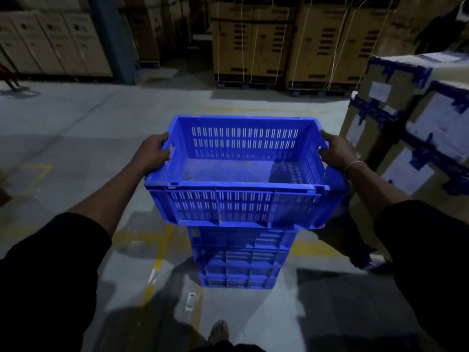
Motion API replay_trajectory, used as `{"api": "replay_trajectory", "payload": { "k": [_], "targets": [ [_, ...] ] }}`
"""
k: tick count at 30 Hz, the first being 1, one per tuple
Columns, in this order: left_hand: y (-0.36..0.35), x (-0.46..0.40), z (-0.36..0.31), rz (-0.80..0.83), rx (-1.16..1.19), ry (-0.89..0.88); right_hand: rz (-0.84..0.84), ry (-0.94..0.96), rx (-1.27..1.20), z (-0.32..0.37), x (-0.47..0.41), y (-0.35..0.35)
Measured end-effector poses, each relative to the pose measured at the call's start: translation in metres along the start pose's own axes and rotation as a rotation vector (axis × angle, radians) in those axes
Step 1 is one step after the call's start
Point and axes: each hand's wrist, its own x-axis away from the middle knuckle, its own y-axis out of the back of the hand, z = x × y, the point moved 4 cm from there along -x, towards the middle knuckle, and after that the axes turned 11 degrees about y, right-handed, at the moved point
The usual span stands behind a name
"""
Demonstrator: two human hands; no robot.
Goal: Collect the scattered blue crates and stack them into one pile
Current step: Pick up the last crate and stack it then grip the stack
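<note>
An empty blue slotted crate point(243, 171) is held level in front of me, directly over a pile of blue crates point(239, 257) standing on the floor. My left hand point(153, 154) grips the handle slot on the crate's left end. My right hand point(335, 149), with a thin band at the wrist, grips the right end. The held crate's underside meets or nearly meets the top of the pile; I cannot tell whether they touch. The pile's upper crates are partly hidden behind it.
Taped cardboard boxes point(416, 128) are stacked close on the right. Rows of strapped cartons point(276, 44) line the back wall. Yellow lines point(157, 265) mark the grey concrete floor. My foot point(219, 331) shows at the bottom edge, and a small white scrap point(190, 301) lies before it.
</note>
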Motion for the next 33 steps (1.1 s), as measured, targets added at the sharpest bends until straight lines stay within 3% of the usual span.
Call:
{"api": "replay_trajectory", "payload": {
  "k": [6,13,23,29,33],
  "targets": [
    [-0.032,-0.110,0.005,0.046,-0.008,-0.004,0.019,-0.051,0.068,-0.013,-0.067,-0.029],
    [-0.046,-0.165,-0.015,0.041,-0.019,-0.020,0.017,-0.068,0.071,-0.024,-0.129,-0.044],
    [-0.060,-0.179,-0.031,-0.008,-0.060,-0.019,0.065,-0.056,0.134,-0.046,-0.150,-0.053],
    [-0.061,-0.162,-0.029,0.038,-0.122,0.037,0.189,-0.049,0.188,-0.037,-0.148,-0.050],
    [-0.060,-0.152,-0.032,0.151,-0.228,0.041,0.293,-0.029,0.210,-0.036,-0.138,-0.053]
  ]
}}
